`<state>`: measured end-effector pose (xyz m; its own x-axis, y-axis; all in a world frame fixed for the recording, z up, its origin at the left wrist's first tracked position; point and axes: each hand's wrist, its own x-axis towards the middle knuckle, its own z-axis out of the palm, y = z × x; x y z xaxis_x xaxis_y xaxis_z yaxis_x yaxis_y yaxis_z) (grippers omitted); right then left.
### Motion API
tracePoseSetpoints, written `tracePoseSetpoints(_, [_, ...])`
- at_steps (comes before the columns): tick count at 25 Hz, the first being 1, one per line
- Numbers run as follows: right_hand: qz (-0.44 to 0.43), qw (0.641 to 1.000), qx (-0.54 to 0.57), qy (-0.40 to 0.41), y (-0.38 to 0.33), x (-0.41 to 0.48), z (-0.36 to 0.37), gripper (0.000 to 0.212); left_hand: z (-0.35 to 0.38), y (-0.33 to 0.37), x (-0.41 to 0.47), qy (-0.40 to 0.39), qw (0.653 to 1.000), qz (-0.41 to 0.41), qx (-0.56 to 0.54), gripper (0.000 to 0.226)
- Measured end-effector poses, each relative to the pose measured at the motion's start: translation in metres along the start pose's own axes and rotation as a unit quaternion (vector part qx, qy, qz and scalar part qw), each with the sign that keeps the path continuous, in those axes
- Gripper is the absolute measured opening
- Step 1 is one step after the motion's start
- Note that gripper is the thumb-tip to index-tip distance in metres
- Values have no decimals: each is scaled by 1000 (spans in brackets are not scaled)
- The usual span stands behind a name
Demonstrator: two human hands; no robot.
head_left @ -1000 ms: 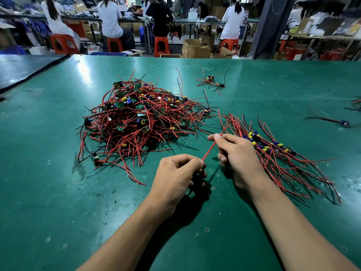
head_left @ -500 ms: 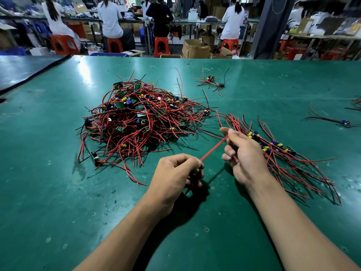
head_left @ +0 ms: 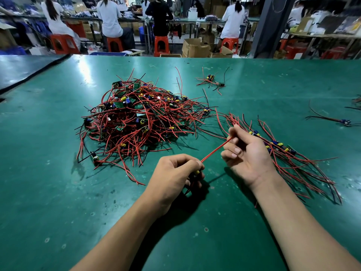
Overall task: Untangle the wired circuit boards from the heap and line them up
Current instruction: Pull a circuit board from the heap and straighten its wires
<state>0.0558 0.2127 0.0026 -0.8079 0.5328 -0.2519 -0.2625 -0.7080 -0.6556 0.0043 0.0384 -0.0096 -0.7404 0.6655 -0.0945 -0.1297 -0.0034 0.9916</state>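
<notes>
One wired circuit board (head_left: pixel 197 171) is held just in front of the heap (head_left: pixel 140 124), above the green counter (head_left: pixel 58 192). The left hand (head_left: pixel 173 173) has its grip clamped round the board, of which only a yellow part shows between the fingers. The right hand (head_left: pixel 248 153) has its grip pinched together on the board's red wire (head_left: pixel 216 148), which runs taut and straight between the two hands. To the right of the heap lies the row (head_left: pixel 293 159) of boards already laid side by side, wires fanned toward the near edge. Two strays lie apart: a small cluster (head_left: pixel 211 81) behind the heap and to its right, and a single board (head_left: pixel 344 121) far to the right of the heap.

Handling, as judged: each board is probably light and rigid. Its wires look thin, limp and springy, and likely to snag on neighbours. The joints may be fragile, so the board is best held by its edges and the wires drawn out gently along their length.

Containers: only cardboard boxes (head_left: pixel 195 48) on the floor far behind the heap; their contents cannot be made out.
</notes>
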Motion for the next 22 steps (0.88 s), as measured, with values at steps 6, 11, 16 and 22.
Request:
tracePoseSetpoints(6, [-28,972,-225,-68,16,-1,-3,31,1,1,1,25,998,-21,-50,14])
tracePoseSetpoints(11, [64,932,-311,-173,31,-12,-2,31,1,1,1,30,997,-14,-74,16])
tracePoseSetpoints(16, [-3,937,-335,-99,33,-8,0,31,0,2,2,22,997,-25,-75,14])
tracePoseSetpoints(22, [-113,954,-277,9,28,3,-3,27,-2,1,2,-35,998,-33,-29,16])
